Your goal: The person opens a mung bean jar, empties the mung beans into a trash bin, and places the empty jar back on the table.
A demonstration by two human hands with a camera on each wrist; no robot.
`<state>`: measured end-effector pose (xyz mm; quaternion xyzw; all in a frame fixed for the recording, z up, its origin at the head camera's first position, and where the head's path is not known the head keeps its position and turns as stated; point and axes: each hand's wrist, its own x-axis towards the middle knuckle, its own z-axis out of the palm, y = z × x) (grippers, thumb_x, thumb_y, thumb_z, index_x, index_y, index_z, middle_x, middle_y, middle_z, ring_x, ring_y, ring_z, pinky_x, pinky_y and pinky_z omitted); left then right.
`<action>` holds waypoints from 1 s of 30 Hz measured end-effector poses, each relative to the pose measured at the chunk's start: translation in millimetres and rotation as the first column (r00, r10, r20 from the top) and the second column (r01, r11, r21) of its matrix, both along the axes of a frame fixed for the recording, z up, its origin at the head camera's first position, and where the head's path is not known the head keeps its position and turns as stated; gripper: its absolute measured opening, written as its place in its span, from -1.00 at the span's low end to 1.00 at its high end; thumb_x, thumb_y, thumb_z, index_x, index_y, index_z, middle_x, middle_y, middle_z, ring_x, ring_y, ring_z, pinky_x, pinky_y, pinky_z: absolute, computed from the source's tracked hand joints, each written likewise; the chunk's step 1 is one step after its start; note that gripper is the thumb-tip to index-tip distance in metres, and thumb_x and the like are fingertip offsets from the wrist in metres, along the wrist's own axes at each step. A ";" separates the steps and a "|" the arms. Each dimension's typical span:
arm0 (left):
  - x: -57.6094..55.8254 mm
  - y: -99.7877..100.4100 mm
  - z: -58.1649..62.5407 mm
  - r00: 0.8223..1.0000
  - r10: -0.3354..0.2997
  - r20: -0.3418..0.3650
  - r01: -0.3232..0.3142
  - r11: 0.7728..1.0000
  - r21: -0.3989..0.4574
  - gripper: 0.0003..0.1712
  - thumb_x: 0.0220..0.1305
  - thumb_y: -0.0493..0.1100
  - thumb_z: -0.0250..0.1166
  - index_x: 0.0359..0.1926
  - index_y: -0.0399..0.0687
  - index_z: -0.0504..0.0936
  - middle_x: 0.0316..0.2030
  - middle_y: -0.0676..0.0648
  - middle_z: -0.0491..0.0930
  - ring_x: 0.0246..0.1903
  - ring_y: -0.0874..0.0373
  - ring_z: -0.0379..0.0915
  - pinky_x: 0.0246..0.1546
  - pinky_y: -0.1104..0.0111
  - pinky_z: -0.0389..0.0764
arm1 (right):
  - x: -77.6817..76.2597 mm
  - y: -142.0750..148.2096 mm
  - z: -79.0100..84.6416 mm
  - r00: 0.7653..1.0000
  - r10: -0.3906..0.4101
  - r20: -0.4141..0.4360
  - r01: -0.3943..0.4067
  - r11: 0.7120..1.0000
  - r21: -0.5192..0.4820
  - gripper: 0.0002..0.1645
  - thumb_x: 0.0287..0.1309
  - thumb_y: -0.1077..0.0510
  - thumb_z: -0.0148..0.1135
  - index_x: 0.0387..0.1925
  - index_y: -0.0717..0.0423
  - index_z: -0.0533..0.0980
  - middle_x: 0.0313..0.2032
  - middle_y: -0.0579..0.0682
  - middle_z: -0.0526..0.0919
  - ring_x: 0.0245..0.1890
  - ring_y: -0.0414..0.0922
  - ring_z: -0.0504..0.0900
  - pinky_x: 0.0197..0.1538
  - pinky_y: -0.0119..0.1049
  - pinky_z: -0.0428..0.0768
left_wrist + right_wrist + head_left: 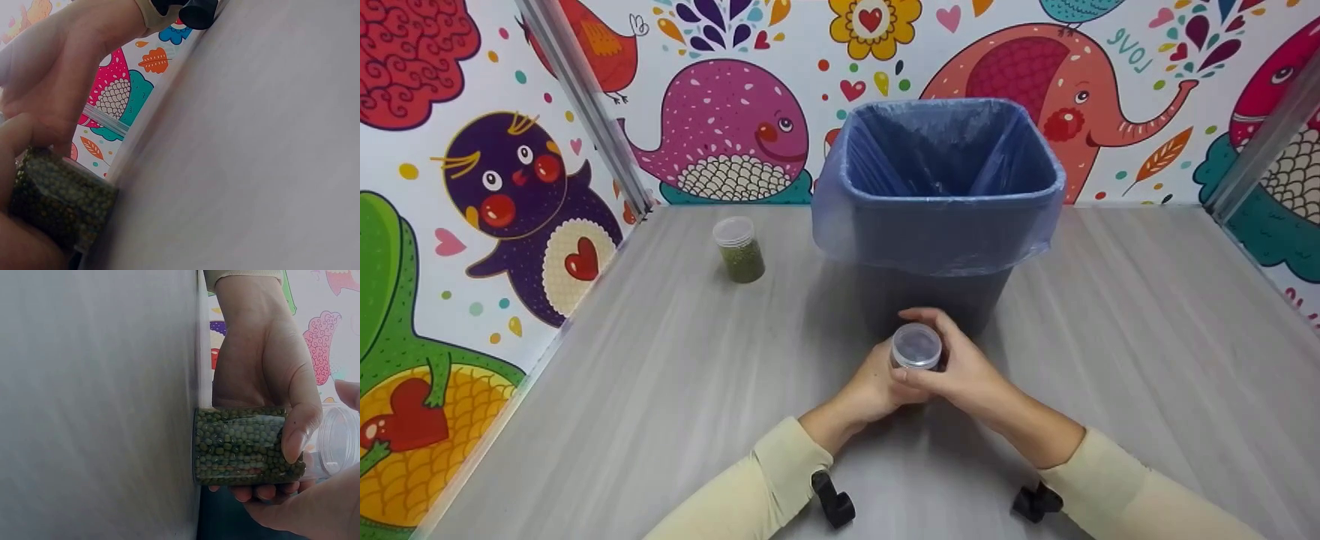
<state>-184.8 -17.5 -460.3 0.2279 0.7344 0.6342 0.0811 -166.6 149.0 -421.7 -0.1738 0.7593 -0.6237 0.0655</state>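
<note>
My left hand [877, 386] grips a clear jar of green beans [242, 447] round its side, thumb across the front. The jar stands upright, its base down at the table. Round its clear lid [916, 345] curl the thumb and forefinger of my right hand [967, 371], the thumb at the near edge. In the left wrist view the left fingers [22, 247] wrap the beans jar, with the right palm above it. Part of the jar is hidden behind the hands in the head view.
A dark bin [937, 292] with a blue liner [945, 232] stands just beyond the hands. Another lidded jar of green beans [743, 262] sits on the grey table [675, 390] to the left. Cartoon-printed walls [870, 75] enclose the table's back and sides.
</note>
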 end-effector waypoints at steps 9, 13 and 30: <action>-0.7 -0.2 -0.4 1.000 -0.006 0.016 0.006 1.000 -0.011 -0.15 -0.03 -0.35 0.56 0.35 -0.32 0.51 0.11 -0.11 0.67 0.03 0.21 0.53 0.20 0.35 0.51 | 0.8 -2.8 1.6 0.996 -0.072 0.058 0.073 0.997 -0.022 -0.09 0.06 0.19 0.65 0.31 0.18 0.27 0.17 0.12 0.57 0.18 -0.02 0.57 0.26 -0.26 0.48; -1.2 -0.8 0.4 1.000 -0.004 0.020 0.005 1.000 -0.020 -0.03 -0.03 -0.35 0.57 0.46 -0.32 0.43 0.16 -0.13 0.66 0.06 0.20 0.52 0.21 0.35 0.50 | 0.4 -2.7 2.1 0.995 -0.081 0.066 0.082 0.997 -0.015 -0.16 0.07 0.18 0.64 0.24 0.18 0.29 0.14 0.11 0.59 0.15 -0.02 0.58 0.23 -0.28 0.49; -1.0 -1.5 -0.7 1.000 -0.007 -0.009 0.007 0.999 -0.035 -0.22 -0.01 -0.33 0.58 0.30 -0.28 0.55 0.09 -0.07 0.68 0.04 0.20 0.55 0.20 0.34 0.52 | -2.3 1.5 -1.0 1.000 0.021 -0.001 -0.021 1.000 -0.019 -0.23 0.14 0.15 0.61 0.30 0.23 0.43 0.24 0.17 0.57 0.23 0.04 0.55 0.26 -0.26 0.51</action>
